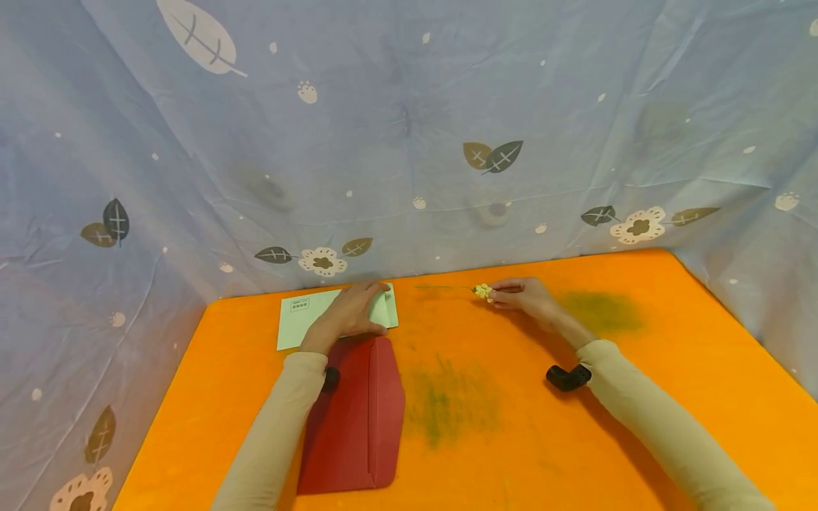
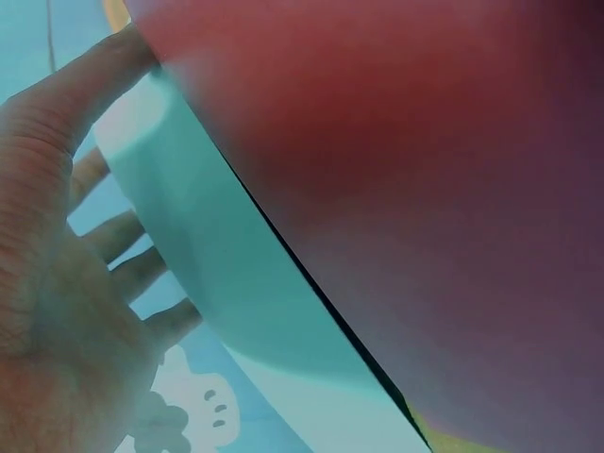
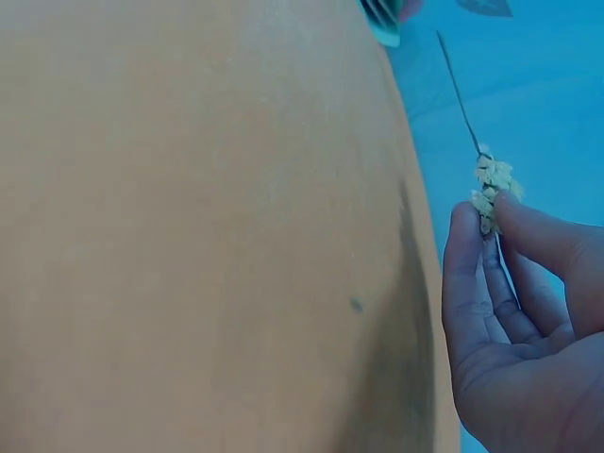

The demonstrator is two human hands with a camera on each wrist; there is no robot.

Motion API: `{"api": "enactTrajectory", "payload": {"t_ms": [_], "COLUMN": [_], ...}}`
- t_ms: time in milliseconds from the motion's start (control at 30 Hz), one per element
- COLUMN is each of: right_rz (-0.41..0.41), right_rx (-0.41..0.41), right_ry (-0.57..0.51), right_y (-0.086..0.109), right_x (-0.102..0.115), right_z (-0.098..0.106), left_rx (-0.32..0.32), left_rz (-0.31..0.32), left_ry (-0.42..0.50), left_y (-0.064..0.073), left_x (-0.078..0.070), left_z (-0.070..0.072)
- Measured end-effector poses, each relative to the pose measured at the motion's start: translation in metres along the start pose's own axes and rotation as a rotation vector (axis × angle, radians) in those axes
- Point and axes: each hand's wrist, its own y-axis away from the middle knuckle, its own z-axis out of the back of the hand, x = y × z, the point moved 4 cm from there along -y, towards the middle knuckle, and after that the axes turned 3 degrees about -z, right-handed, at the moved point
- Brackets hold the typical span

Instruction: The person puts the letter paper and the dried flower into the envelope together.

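A pale green envelope (image 1: 297,325) with a small printed box lies near the back left of the table. My left hand (image 1: 348,311) spans it near its flap end, thumb at the near edge and fingers at the far edge; in the left wrist view the envelope (image 2: 203,236) bows between them. My right hand (image 1: 525,298) pinches the head of a small pale yellow flower (image 1: 482,292) between thumb and fingertips. Its thin stem (image 1: 441,287) points left toward the envelope. In the right wrist view the flower (image 3: 495,179) shows its clustered petals.
A red envelope (image 1: 345,419) lies in front of the green one, its flap side facing right, beneath my left wrist. The orange table (image 1: 498,461) has greenish smudges. A grey-blue patterned cloth (image 1: 396,163) hangs behind and at both sides.
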Motion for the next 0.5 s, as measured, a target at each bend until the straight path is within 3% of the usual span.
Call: {"api": "enactTrajectory", "payload": {"t_ms": [500], "right_rz": [-0.065], "right_rx": [0.021], "right_ry": [-0.045], "right_y": [-0.019], "right_x": [0.0], "right_z": [-0.027], "left_rx": [0.025], "left_rz": [0.015], "left_ry": [0.014], "left_y": [-0.002], "left_x": [0.002], "left_z": [0.0]}}
